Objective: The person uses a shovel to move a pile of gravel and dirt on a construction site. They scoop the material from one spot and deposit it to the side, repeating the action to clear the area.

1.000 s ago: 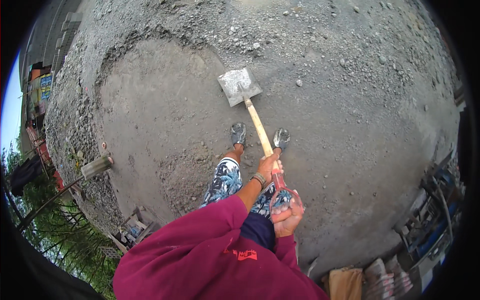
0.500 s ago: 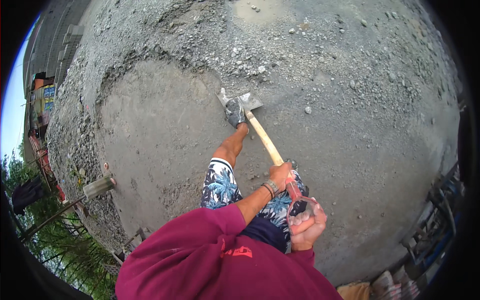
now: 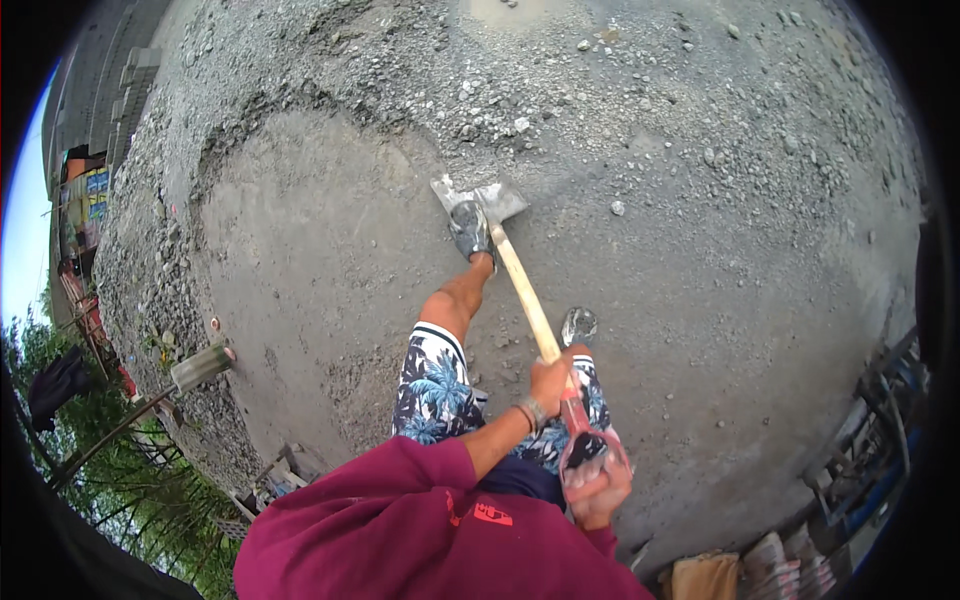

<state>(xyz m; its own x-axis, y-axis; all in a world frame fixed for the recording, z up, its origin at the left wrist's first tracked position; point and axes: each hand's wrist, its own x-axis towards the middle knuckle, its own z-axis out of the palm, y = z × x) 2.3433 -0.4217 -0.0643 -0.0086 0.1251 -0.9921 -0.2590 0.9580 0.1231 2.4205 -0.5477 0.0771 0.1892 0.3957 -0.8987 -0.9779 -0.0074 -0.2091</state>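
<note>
1. Head view: shovel (image 3: pixel 520 285) planted blade-down in grey sand mound (image 3: pixel 320 260), left shoe (image 3: pixel 470 230) pressed on blade.
2. Left hand (image 3: pixel 550 380) wrapped round wooden shaft; right hand (image 3: pixel 597 492) closed on red D-grip.
3. Gravel (image 3: pixel 640 110) spread beyond.

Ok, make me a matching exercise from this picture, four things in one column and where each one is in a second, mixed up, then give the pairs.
Things:
1. left hand
2. right hand
3. left foot in a grey shoe
4. grey metal shovel blade

Places:
A. on the red D-shaped grip at the shovel's end
B. dug into the grey gravelly ground
C. midway along the pale wooden shaft
D. pressing on top of the blade

Pairs: 1-C, 2-A, 3-D, 4-B
</note>
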